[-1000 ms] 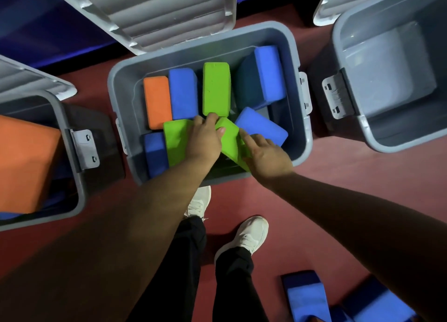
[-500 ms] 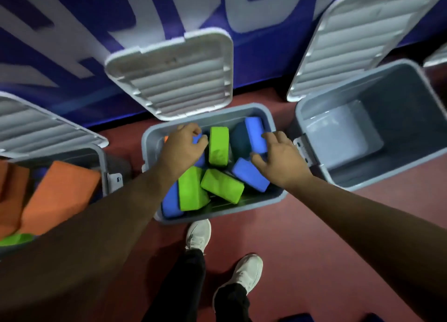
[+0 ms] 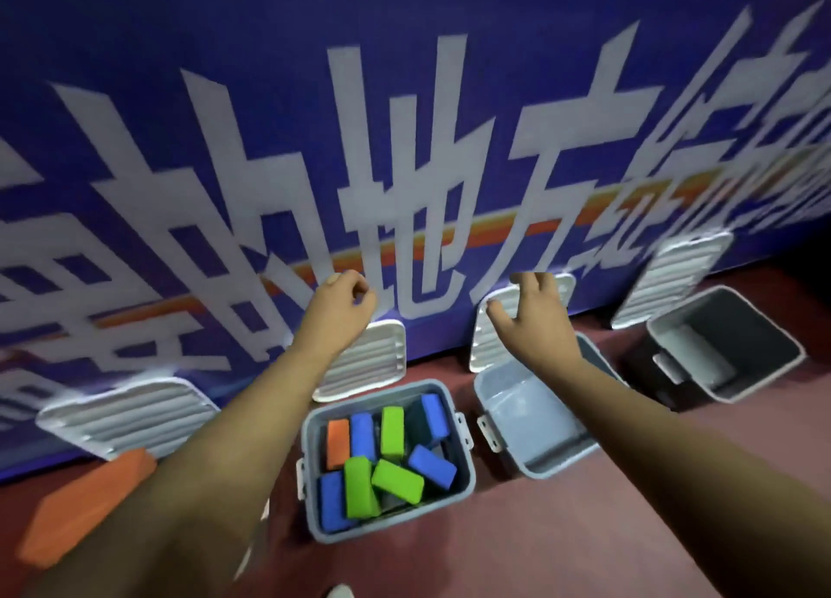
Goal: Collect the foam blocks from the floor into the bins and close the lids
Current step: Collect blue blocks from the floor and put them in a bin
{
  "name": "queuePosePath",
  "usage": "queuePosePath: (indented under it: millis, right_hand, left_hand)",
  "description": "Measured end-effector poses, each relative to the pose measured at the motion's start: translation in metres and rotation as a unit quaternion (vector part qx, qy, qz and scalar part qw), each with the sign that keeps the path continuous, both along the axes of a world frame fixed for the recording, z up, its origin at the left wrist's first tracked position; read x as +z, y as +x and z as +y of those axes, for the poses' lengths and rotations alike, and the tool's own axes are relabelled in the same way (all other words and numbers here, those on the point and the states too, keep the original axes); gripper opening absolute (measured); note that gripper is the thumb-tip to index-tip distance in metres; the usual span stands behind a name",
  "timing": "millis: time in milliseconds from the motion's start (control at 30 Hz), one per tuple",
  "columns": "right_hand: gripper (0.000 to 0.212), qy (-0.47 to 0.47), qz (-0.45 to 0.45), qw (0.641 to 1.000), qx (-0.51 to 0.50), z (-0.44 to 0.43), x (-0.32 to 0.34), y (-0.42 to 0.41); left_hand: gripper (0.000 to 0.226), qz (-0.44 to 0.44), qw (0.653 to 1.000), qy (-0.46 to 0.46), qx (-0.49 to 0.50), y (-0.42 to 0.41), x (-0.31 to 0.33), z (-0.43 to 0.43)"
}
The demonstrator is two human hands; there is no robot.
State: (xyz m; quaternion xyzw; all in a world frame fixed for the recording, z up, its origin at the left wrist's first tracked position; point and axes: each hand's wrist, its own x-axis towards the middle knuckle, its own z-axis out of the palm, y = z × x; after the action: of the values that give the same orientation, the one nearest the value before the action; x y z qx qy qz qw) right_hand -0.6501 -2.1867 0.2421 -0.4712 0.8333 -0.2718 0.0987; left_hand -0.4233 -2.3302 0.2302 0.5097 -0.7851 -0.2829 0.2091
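Note:
A grey bin (image 3: 467, 476) stands on the red floor below my arms. It holds several foam blocks, among them a green block (image 3: 398, 480), a blue block (image 3: 432, 465) and an orange block (image 3: 338, 442). Its ribbed white lid (image 3: 373, 363) leans open against the wall behind it. My left hand (image 3: 344, 305) is raised above that lid with its fingers curled and nothing in it. My right hand (image 3: 535, 312) is raised in front of the neighbouring lid (image 3: 483, 350), fingers spread, empty.
An empty grey bin (image 3: 530, 422) stands right of the filled one, and another empty bin (image 3: 724, 359) farther right with its lid (image 3: 674, 278) up. At the left are a large orange block (image 3: 85, 503) and another open lid (image 3: 126, 413). A blue lettered wall backs everything.
Both hands have left the blocks in the middle bin and risen toward the lids at the wall. The view has tilted up and back, showing more wall and bins.

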Motion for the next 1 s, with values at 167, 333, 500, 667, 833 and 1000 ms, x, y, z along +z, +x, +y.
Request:
queuePosePath:
  millis: [167,333,500,667,833,1000]
  right_hand:
    - [0.050,-0.022,0.021,0.999,-0.027,0.015,0.058,0.008]
    - [0.049,-0.035,0.026,0.996,-0.084,0.044,0.074,0.033]
    - [0.045,-0.047,0.023,0.981,-0.185,0.085,0.077,0.081]
    - [0.047,-0.020,0.035,0.949,-0.311,0.151,0.075,0.158]
    - [0.052,0.003,0.041,0.895,-0.444,0.251,0.085,0.228]
    - [0.053,0.006,0.059,0.809,-0.585,0.398,0.096,0.314]
  left_hand:
    - [0.015,0.024,0.997,-0.071,-0.029,0.002,0.074,-0.005]
    - [0.015,0.030,0.988,-0.110,-0.102,0.003,0.109,-0.010]
    - [0.019,0.035,0.974,-0.102,-0.198,0.010,0.106,-0.006]
    - [0.020,0.041,0.942,-0.093,-0.321,0.021,0.094,0.038]
    - [0.015,0.051,0.893,-0.077,-0.441,0.019,0.097,0.118]
    - [0.017,0.084,0.809,-0.066,-0.578,0.012,0.118,0.262]
